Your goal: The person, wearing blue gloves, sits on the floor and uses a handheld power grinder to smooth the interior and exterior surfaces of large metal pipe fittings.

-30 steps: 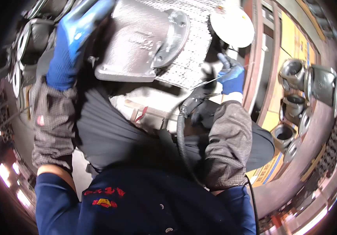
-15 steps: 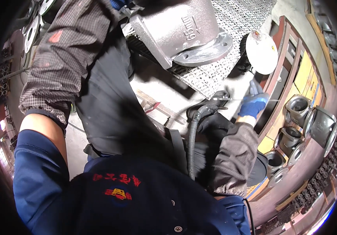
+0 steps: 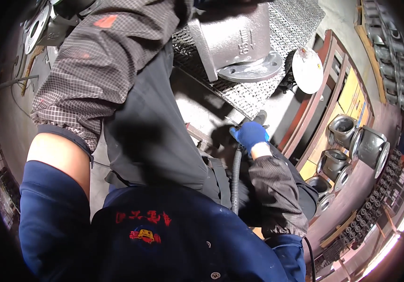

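Note:
A grey flanged metal casting [image 3: 239, 35] with raised markings rests on a grey textured mat [image 3: 239, 96] ahead of me. My left forearm reaches up to it. My left hand [image 3: 206, 3], mostly cut off at the top edge, is at the casting's upper side, its fingers hidden. Below the mat's near corner, my right hand [image 3: 251, 135] in a blue glove is closed round a dark hand tool [image 3: 261, 116] with only its far end showing. A ribbed black hose [image 3: 235, 181] runs from under this hand down over my lap.
Right of the mat stands a round white disc [image 3: 307, 70] beside a reddish-brown frame [image 3: 321, 84]. Several dark flanged castings [image 3: 343, 129] sit beyond it, near yellow boards [image 3: 350, 91]. More castings [image 3: 42, 30] lie at the far left, with a cable [image 3: 16, 83] near them.
My right hand has moved left and down from beside the white disc onto the hose-fed tool. My left arm has shifted right along the casting. The view has turned slightly.

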Demonstrator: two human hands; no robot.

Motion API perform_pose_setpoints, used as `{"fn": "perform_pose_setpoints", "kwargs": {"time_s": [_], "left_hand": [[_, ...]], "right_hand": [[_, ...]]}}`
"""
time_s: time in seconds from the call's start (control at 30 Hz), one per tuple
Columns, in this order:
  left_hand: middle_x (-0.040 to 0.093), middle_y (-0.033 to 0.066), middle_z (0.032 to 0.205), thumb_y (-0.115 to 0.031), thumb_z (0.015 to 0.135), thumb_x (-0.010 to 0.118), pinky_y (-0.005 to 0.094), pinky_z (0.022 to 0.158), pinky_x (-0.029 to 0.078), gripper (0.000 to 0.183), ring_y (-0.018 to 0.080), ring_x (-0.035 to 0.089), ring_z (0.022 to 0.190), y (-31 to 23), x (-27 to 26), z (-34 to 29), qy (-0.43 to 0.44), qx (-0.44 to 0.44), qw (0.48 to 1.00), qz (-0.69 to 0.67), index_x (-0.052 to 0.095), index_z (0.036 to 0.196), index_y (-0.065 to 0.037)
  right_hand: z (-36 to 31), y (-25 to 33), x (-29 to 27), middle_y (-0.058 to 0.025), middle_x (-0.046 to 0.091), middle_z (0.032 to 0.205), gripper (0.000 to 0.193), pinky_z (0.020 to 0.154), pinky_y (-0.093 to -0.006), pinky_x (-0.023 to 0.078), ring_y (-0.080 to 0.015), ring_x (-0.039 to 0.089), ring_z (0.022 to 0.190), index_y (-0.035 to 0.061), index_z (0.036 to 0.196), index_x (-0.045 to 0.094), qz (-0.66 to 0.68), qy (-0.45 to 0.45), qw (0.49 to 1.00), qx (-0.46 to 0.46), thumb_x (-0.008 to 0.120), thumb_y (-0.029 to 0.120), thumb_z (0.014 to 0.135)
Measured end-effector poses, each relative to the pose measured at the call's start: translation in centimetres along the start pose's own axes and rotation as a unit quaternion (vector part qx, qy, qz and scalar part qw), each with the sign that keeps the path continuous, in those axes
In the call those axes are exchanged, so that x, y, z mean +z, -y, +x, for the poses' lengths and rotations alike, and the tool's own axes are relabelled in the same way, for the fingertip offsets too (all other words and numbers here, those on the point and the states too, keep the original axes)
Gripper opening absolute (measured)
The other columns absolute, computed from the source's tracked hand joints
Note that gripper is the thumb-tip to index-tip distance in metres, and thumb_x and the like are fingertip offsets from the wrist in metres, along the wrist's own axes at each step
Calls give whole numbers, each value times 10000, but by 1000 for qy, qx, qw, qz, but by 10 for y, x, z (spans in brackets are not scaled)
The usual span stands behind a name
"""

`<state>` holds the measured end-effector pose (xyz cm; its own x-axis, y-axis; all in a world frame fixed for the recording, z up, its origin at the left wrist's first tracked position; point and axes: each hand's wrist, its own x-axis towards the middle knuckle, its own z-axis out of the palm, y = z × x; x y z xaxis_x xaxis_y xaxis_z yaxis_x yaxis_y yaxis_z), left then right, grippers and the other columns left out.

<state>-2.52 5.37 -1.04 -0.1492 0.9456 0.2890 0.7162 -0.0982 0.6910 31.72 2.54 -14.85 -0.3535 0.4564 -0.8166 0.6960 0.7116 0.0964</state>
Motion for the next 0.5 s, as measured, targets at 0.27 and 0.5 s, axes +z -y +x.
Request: {"fn": "perform_pose_setpoints", "kwargs": {"time_s": [0.27, 0.5], "left_hand": [[682, 80, 801, -280, 899, 573, 291, 687, 493, 389, 140, 602, 665, -2, -1, -10, -3, -35, 997, -73, 598, 1263, -147], [652, 54, 706, -296, 898, 594, 268, 542, 469, 387, 122, 551, 551, -1, 5, -19, 7, -41, 997, -71, 601, 1258, -153]], "right_hand": [[-20, -58, -8, -219, 660, 984, 294, 832, -449, 503, -398, 630, 928, 45, 947, 700, 31, -41, 997, 55, 589, 236, 753], [-194, -109, -90, -134, 699, 826, 357, 682, -303, 516, -205, 680, 753, -29, 1080, 636, 380, -164, 910, -12, 655, 135, 764]]}}
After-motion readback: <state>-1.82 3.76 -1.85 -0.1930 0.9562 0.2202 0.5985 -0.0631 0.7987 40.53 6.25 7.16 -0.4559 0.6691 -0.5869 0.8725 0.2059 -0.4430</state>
